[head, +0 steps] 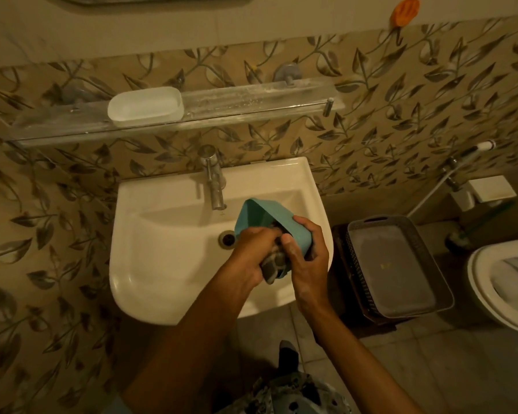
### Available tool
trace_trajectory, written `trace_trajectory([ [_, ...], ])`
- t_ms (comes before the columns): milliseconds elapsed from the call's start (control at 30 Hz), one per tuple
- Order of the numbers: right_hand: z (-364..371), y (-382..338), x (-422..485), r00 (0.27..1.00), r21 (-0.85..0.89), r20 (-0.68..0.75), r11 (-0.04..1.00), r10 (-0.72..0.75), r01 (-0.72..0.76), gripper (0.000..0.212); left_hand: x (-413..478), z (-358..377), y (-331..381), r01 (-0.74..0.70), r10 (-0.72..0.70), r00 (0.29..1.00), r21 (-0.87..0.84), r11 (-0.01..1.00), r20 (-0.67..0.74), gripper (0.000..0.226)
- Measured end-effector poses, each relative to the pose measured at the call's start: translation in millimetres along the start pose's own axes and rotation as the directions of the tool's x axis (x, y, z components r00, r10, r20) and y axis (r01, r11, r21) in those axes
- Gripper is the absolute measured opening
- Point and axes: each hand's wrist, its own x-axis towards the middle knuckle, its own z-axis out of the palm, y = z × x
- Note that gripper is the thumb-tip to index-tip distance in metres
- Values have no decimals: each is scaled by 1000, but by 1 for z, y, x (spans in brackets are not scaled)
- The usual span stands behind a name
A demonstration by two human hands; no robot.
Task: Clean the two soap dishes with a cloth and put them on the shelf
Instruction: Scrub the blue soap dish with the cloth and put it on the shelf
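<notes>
A teal soap dish point(259, 215) is held tilted over the white sink point(162, 264), its open side facing my hands. My right hand point(307, 258) grips its lower right rim. My left hand point(256, 249) presses a grey cloth point(274, 265) into the dish; part of the cloth hangs below between both hands. A white soap dish point(145, 107) stands upright on the left half of the glass shelf point(251, 100) on the wall above the sink.
A chrome tap point(214, 180) rises at the back of the sink, just left of the teal dish. A grey basket point(398, 264) sits on the floor to the right, with a toilet point(506, 282) beyond. An orange holder point(405, 10) hangs high on the wall.
</notes>
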Motion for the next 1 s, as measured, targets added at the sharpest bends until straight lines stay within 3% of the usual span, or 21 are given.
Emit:
trace_trajectory([
  [67,0,3,-6,1000,5,15,1000,3,-3,47,7,-3,6,123,-130,991,-339,933,1,34],
  [133,0,10,-16,1000,6,28,1000,2,-2,49,10,-16,14,109,-118,993,-349,931,-4,40],
  [233,2,11,-14,1000,27,18,1000,11,-12,46,-3,-19,10,-55,55,998,33,998,8,31],
  [300,1,8,-5,999,27,31,1000,4,-5,35,-18,-11,-3,-173,148,985,393,903,93,26],
  [400,-5,6,3,1000,38,17,999,25,-26,25,-27,-10,-8,-452,289,892,705,547,348,24],
  [467,-11,3,9,997,25,-5,996,82,-82,23,-28,-16,-1,-538,263,842,764,356,471,26],
  [533,-19,-3,14,994,-22,3,994,111,-111,18,-29,-20,-4,-611,220,780,788,71,585,37],
  [633,-26,-12,16,984,-137,144,987,107,-87,13,-31,-28,-10,-555,187,749,756,-347,635,54],
  [733,-27,-16,9,955,-185,268,979,129,-80,25,-23,-49,-6,-346,200,803,712,-611,561,55],
  [800,-24,-19,8,952,-204,282,977,117,-59,29,-22,-55,-6,-290,232,796,688,-665,559,53],
  [867,-24,-20,9,972,-194,215,979,99,-57,23,-26,-51,-12,-253,290,793,723,-643,535,48],
  [933,-20,-18,9,986,-173,136,982,93,-69,18,-34,-39,-20,-225,350,817,813,-537,458,45],
  [1000,-12,-13,2,990,-161,95,983,105,-89,20,-41,-21,-29,-260,373,838,893,-368,398,35],
])
